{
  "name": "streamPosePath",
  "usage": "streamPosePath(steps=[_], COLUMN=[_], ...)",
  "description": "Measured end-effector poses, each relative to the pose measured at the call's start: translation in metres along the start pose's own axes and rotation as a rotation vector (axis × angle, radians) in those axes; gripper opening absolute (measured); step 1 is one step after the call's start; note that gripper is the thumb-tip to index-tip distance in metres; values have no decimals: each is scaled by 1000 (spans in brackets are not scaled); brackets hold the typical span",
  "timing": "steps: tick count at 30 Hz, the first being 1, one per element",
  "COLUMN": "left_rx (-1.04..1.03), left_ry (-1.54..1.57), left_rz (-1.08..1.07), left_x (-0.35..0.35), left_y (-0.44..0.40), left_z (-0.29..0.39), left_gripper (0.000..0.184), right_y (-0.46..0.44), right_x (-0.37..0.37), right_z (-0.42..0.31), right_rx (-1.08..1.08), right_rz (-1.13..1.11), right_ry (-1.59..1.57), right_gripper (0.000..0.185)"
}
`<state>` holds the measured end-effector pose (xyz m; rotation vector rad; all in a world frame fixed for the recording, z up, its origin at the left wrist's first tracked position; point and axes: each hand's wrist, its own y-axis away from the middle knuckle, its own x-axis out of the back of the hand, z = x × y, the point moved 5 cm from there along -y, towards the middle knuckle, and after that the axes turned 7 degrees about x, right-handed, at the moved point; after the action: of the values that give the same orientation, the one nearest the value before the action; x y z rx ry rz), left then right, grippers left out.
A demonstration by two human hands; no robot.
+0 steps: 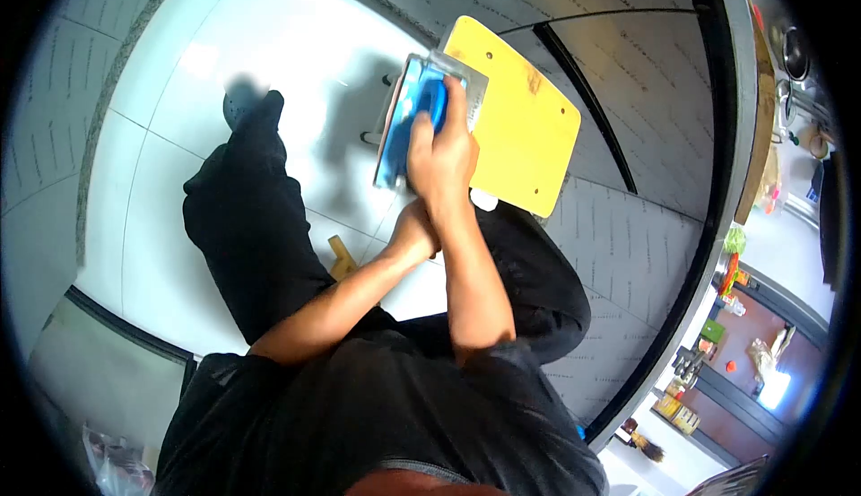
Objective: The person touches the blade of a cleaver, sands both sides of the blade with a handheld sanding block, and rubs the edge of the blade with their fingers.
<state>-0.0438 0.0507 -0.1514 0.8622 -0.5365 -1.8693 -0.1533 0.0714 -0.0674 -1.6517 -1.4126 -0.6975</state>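
My right hand [442,157] is closed on the raised blue handle [432,101] of a flat, rectangular blue tool [395,160] with a clear or metallic edge; its exact kind is blurred. Just below, my left hand [415,230] lies under my right wrist, with its fingers mostly hidden. Beside the tool, and partly behind it, is a grey plate [473,83]. It overlaps the near side of a yellow board [525,119] with screw heads in its corners, which looks like a stool seat.
White floor tiles [242,21] spread below. My dark-clad leg [247,200] extends at left. A yellowish wooden piece [341,256] lies near my left forearm. Grey cabinet panels [628,254] stand at right, below a counter [758,101] with kitchen items. A plastic bag [117,462] sits at lower left.
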Motion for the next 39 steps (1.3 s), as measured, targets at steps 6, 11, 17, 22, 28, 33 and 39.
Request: streamPosePath(steps=[6, 11, 17, 22, 28, 33, 39], left_rx=[114, 1, 84, 94, 87, 182, 91], left_ry=[176, 65, 236, 200, 235, 201, 225], left_rz=[-36, 33, -29, -44, -23, 77, -27], left_x=[-1, -3, -3, -2, -1, -3, -1], left_y=[2, -12, 1, 4, 3, -5, -1], left_z=[-4, -16, -7, 1, -3, -4, -8], left_gripper=[28, 37, 26, 25, 21, 29, 32], right_y=[-81, 7, -67, 3, -69, 16, -71], right_x=[-4, -5, -4, -3, -4, -2, 7], right_z=[27, 14, 26, 0, 22, 5, 12], right_rx=[-139, 188, -49, 41, -113, -5, -168], right_rz=[39, 177, 63, 63, 15, 53, 34], right_ry=[38, 33, 74, 5, 82, -22, 86], right_gripper=[50, 53, 51, 57, 53, 53, 53])
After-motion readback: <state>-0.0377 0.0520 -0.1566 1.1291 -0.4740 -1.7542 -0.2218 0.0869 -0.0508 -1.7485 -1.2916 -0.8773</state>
